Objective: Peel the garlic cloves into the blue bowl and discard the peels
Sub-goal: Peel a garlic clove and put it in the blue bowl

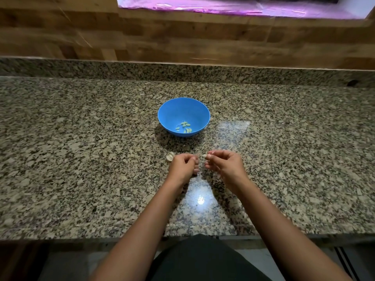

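A speckled grey-and-tan granite countertop [81, 149] ran beneath a wood-plank back wall [182, 37]. The round blue plastic bowl [172, 110], mid-counter, held several peeled pale garlic cloves [185, 126]. Nearer the front edge, the right hand [225, 163] pinched a white unpeeled garlic clove [204, 155]; the left hand [182, 166] was curled, its contents unclear. A white garlic piece [170, 157] lay just beside it.
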A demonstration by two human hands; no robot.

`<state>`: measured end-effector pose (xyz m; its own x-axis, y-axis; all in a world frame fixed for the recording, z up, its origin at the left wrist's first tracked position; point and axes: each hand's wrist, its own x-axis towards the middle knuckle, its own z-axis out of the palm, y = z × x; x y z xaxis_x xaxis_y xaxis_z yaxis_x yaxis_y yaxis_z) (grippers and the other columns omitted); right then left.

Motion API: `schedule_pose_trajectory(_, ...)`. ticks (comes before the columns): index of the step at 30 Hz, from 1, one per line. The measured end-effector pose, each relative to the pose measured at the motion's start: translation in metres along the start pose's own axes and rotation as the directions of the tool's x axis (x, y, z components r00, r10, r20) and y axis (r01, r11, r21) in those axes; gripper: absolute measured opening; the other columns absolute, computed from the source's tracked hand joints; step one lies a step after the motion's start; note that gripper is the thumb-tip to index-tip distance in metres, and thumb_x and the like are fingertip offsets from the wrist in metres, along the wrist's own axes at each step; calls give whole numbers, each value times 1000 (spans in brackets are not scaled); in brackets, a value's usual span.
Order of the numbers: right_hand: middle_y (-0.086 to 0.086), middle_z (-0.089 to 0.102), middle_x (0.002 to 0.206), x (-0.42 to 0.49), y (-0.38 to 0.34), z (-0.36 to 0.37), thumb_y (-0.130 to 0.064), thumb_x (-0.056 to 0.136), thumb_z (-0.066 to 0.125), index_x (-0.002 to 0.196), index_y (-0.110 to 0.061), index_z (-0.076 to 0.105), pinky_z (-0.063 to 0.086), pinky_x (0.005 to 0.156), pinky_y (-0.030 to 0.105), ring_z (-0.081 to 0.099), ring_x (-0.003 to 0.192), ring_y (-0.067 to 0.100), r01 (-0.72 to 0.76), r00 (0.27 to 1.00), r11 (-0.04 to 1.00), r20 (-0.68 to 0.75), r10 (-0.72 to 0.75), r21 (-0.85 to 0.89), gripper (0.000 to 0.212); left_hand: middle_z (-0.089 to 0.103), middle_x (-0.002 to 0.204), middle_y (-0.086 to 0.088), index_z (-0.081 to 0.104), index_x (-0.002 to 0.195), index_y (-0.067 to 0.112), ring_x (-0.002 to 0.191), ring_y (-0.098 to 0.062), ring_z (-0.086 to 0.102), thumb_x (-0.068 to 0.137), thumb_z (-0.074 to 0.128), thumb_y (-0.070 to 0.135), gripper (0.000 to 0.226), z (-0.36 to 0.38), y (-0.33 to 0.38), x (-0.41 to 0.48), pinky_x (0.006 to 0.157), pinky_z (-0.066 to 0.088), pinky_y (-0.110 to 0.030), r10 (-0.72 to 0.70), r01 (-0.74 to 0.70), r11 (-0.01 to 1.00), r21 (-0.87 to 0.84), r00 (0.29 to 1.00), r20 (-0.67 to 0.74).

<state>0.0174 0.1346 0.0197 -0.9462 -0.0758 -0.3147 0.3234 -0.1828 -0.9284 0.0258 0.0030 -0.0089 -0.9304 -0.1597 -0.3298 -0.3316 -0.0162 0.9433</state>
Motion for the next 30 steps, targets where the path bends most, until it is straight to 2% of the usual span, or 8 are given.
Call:
schedule_pose_trajectory(5,12,70,83,-2,6,3,2,82,65,88,1,68,57,64,25,67,70,16,123,992,978,27,-120,-166,6,62,77,-10,64,84,4,60,-11,60,91,59,13,12,4,6,-7,54,52,-19,-33,30,973,-228,999,-10)
schedule_pose_trajectory(10,13,71,84,-4,14,6,-4,83,67,89,-5,70,58,71,32,69,77,21,206,977,949,0,-212,-238,7,60,71,-6,61,85,3,58,-9,56,91,56,7,9,6,11,-11,53,51,-18,-154,135,886,-444,988,-5)
schedule_pose_trajectory(12,15,71,87,-4,17,7,-3,83,67,90,-3,70,58,72,32,70,80,25,192,980,962,-13,-198,-196,8,59,71,-6,60,84,3,61,-10,54,92,55,6,10,6,15,-13,53,52,-17,-171,151,861,-485,985,2)
schedule_pose_trajectory(16,22,68,90,-5,13,9,6,85,60,98,9,64,59,65,27,67,72,26,76,997,996,-2,-76,41,15,57,67,-5,59,81,3,55,-8,55,91,57,7,11,9,14,-15,51,51,-16,-131,104,866,-489,991,-21)
schedule_pose_trajectory(19,17,66,81,-4,9,12,8,87,54,98,7,62,57,60,25,62,61,19,-9,1000,989,-20,12,150,13,60,60,-4,59,79,2,45,-6,55,89,59,5,11,14,14,-19,45,48,-14,-77,33,869,-494,995,-70)
schedule_pose_trajectory(23,15,63,79,-2,4,14,9,89,49,105,12,58,52,56,20,57,59,16,-83,996,966,8,84,244,18,62,53,-1,61,79,2,42,-6,55,89,59,4,11,14,15,-20,44,47,-14,-48,5,858,-513,996,-69)
schedule_pose_trajectory(27,15,62,77,-2,2,14,9,91,46,104,11,58,52,53,19,58,58,16,-159,987,940,64,146,301,17,61,64,-5,59,82,5,46,-7,55,92,57,10,11,15,14,-20,46,48,-15,-8,-35,921,-388,994,-109)
schedule_pose_trajectory(30,14,64,80,-4,1,15,5,90,51,95,6,61,54,61,22,60,67,18,-209,978,917,88,191,340,11,65,78,-5,55,81,20,62,-14,62,95,54,22,14,13,8,-17,59,55,-25,166,-164,986,23,974,-156)
